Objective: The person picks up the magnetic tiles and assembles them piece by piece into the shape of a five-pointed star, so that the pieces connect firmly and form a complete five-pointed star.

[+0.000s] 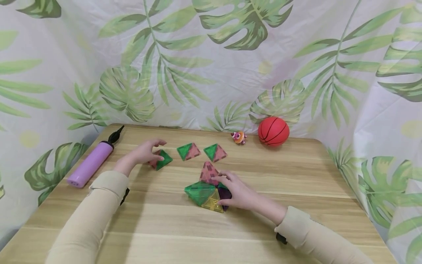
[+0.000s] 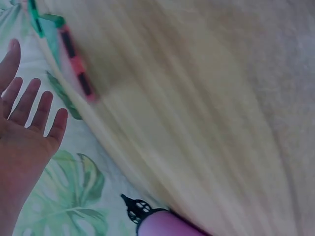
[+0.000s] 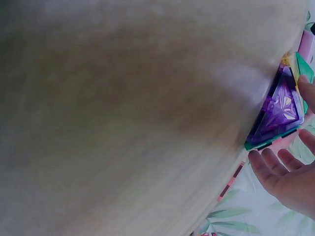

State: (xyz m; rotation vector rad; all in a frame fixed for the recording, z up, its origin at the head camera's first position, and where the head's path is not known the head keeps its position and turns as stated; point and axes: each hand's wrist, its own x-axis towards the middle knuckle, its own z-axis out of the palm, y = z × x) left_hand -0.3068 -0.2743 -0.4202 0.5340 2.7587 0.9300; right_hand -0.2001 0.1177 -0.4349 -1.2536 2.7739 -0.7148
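On the wooden table stands a raised structure of translucent magnetic tiles, with a green tile, a yellow tile and a purple tile. A pink triangular tile adjoins its far side. My right hand holds the structure from the right, thumb at the yellow tile and fingers by the pink one. Farther left, my left hand hovers at a red-and-green tile pair, overlapping it in the head view. Its fingers are spread in the left wrist view.
Two more red-and-green tile pairs, one at left and one at right, lie beyond the structure. At the left edge lies a purple hand pump with a black nozzle. A small toy figure and a red ball sit at the back.
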